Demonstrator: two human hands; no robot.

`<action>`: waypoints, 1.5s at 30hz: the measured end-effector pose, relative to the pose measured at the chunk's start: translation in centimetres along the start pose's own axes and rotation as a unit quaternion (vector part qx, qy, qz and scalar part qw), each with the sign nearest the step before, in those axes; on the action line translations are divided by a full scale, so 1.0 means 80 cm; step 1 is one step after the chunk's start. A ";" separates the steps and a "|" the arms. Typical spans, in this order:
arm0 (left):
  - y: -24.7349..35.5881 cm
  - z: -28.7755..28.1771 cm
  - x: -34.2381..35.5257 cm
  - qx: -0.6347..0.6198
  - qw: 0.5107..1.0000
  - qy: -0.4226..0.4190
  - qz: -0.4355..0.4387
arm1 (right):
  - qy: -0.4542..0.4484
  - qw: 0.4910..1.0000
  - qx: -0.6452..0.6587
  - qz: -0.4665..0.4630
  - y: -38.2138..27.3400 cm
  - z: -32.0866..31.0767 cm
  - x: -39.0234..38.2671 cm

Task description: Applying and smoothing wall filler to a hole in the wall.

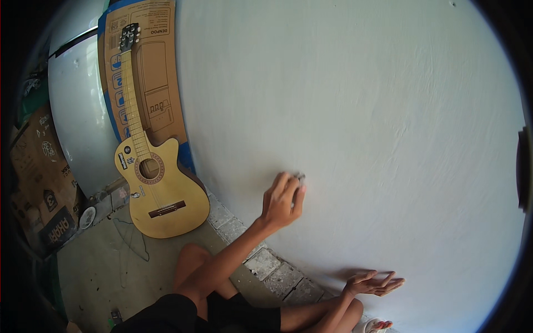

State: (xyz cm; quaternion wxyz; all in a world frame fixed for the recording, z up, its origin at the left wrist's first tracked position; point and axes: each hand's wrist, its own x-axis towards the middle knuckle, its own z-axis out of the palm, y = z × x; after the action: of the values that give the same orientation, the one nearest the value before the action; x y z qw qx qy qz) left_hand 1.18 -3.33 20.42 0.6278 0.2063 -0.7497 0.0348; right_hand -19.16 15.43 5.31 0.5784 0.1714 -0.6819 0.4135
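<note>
My left hand (282, 201) is raised in front of the pale, painted wall (361, 122), with its fingers closed round a small dark grey piece (301, 177). Most of that piece is hidden by the fingers, and its kind cannot be made out. It appears to be held against the wall surface. Lower and to the right, my right hand (375, 283) is held out near the base of the wall, its fingers stretched and apart with nothing in them. Whether it touches the wall is unclear.
An acoustic guitar (172, 202) leans left of my left arm, before a flattened cardboard box (158, 72). A silvery panel (83, 105) and another brown carton (41, 161) stand farther left. Bent wire (133, 244) lies on the floor. Grey tiles (264, 265) edge the wall.
</note>
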 end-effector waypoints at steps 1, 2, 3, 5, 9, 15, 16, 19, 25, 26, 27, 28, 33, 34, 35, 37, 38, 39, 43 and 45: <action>-0.003 -0.007 0.021 0.016 1.000 0.018 0.001 | -0.002 1.000 0.003 -0.001 -0.001 -0.001 0.001; -0.007 -0.008 0.048 0.025 0.997 0.069 0.014 | 0.001 1.000 0.002 0.000 -0.002 -0.001 0.002; -0.013 -0.012 0.073 0.027 0.997 0.069 0.013 | 0.005 1.000 0.002 0.002 -0.003 -0.001 0.003; -0.021 -0.018 0.105 0.012 0.994 0.077 -0.080 | 0.004 1.000 0.004 0.001 0.000 -0.001 0.000; -0.010 -0.003 0.068 0.027 0.996 0.056 -0.067 | 0.058 0.998 0.029 -0.006 -0.001 0.007 0.006; 0.017 0.012 0.008 0.007 0.999 0.036 0.012 | 0.005 1.000 0.006 0.002 -0.002 0.002 0.001; 0.020 0.007 0.033 0.015 0.999 0.043 -0.026 | 0.004 1.000 0.004 0.001 0.002 0.000 0.002; 0.000 -0.008 0.101 0.041 0.992 0.092 -0.073 | -0.008 1.000 -0.007 0.008 -0.001 0.000 0.001; 0.019 0.013 0.010 -0.027 0.995 0.021 -0.090 | 0.020 1.000 0.018 -0.004 0.005 0.003 0.001; 0.028 0.016 -0.018 -0.042 0.996 -0.012 -0.081 | 0.022 1.000 0.018 -0.004 0.001 0.004 0.000; 0.029 0.018 -0.024 -0.043 0.996 -0.010 -0.083 | 0.036 0.999 0.021 -0.006 -0.002 0.004 0.002; 0.027 0.019 -0.029 -0.041 0.997 -0.006 -0.065 | 0.051 0.998 0.023 -0.007 -0.004 0.004 0.003; 0.008 0.003 0.071 0.005 0.996 0.058 -0.066 | 0.048 0.999 0.024 0.000 -0.003 0.005 0.004; 0.002 0.001 0.090 0.006 0.995 0.073 -0.072 | 0.056 0.998 0.030 0.000 -0.001 0.007 0.004; -0.001 0.000 0.100 0.007 0.993 0.089 -0.077 | 0.055 0.998 0.029 0.003 0.000 0.009 0.004; 0.004 0.007 0.081 0.001 0.994 0.073 -0.076 | 0.040 0.998 0.057 -0.008 0.005 0.008 0.004; 0.011 0.012 0.062 -0.006 0.995 0.060 -0.079 | 0.040 0.998 0.053 -0.005 0.005 0.005 0.004; 0.024 0.017 0.029 -0.026 0.996 0.027 -0.084 | 0.027 0.999 0.036 -0.004 0.002 0.002 0.005; 0.039 0.015 -0.029 -0.036 0.998 -0.035 -0.028 | 0.006 1.000 0.021 -0.004 -0.006 0.000 0.002; 0.025 0.017 0.005 -0.018 0.999 0.022 -0.037 | 0.012 1.000 0.020 -0.005 -0.001 0.003 0.004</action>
State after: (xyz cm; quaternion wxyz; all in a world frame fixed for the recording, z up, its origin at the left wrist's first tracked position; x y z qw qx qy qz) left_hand -0.81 -2.00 20.96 0.6485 0.2214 -0.7283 0.0025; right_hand -19.33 15.26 5.66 0.5851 0.1820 -0.6656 0.4261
